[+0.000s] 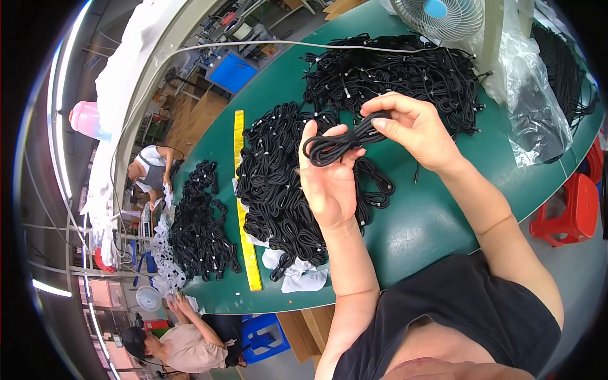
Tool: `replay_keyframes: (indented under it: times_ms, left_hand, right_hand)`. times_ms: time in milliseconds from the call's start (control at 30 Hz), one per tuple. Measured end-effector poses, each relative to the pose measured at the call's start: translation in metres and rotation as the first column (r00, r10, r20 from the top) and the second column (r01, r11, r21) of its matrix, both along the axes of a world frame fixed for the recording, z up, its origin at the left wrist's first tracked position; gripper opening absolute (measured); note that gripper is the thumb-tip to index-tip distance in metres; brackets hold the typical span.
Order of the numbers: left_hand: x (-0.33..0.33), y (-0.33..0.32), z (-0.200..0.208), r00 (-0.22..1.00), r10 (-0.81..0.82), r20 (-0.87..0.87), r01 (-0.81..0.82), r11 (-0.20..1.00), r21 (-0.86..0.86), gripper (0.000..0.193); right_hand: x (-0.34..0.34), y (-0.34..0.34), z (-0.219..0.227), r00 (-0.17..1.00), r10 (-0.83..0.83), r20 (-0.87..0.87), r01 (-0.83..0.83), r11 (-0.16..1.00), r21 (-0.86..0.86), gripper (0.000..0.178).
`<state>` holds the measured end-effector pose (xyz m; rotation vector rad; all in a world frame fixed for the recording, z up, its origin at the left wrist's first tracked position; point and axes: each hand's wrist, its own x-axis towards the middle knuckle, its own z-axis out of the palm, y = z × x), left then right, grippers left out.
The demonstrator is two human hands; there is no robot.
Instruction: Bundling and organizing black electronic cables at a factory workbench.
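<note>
A coiled black cable [347, 140], tied into a bundle, is held up above the green table between my two hands. My right hand [411, 126] pinches its right end between thumb and fingers. Beneath its left loops is my left hand [330, 183], palm turned up, with thumb and fingers closed around the coil. Behind and left of it lies a heap of similar coiled cables [278, 183], and a few coils sit right beside my left wrist. A larger pile of black cables [392, 76] spreads across the far side of the table.
A yellow strip [247, 202] divides the heap from another cable pile [201, 228]. White bags [304, 278] lie near the table edge. A fan [443, 19] and clear plastic [538, 107] stand far right, with a red stool [567, 212] below. Two people sit at left.
</note>
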<state>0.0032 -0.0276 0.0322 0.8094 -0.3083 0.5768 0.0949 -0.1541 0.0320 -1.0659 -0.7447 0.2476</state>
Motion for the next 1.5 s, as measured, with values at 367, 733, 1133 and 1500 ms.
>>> replay_keyframes:
  times_ms: [367, 733, 1133, 1500]
  left_hand:
    - [0.006, 0.020, -0.018, 0.987, 0.158, 0.007, -0.152, 0.959, -0.241, 0.035]
    - [-0.002, 0.044, -0.021, 0.927, 0.374, -0.019, -0.369, 0.901, -0.228, 0.032]
    - [-0.004, 0.030, -0.007, 0.974, 0.221, -0.045, -0.218, 0.975, 0.046, 0.028]
    - [-0.004, 0.028, -0.011, 0.945, 0.318, -0.082, -0.324, 0.943, -0.080, 0.036]
  right_hand:
    - [-0.029, 0.025, -0.022, 0.965, -0.178, 0.192, 0.176, 0.984, 0.031, 0.016]
    - [-0.039, 0.027, -0.016, 0.755, 0.462, -0.466, -0.519, 0.855, 0.007, 0.033]
    - [-0.043, 0.027, -0.014, 0.900, 0.430, -0.077, -0.398, 0.735, -0.549, 0.024]
    - [-0.050, 0.038, -0.048, 0.602, 0.012, 0.798, 0.494, 0.780, -0.385, 0.044]
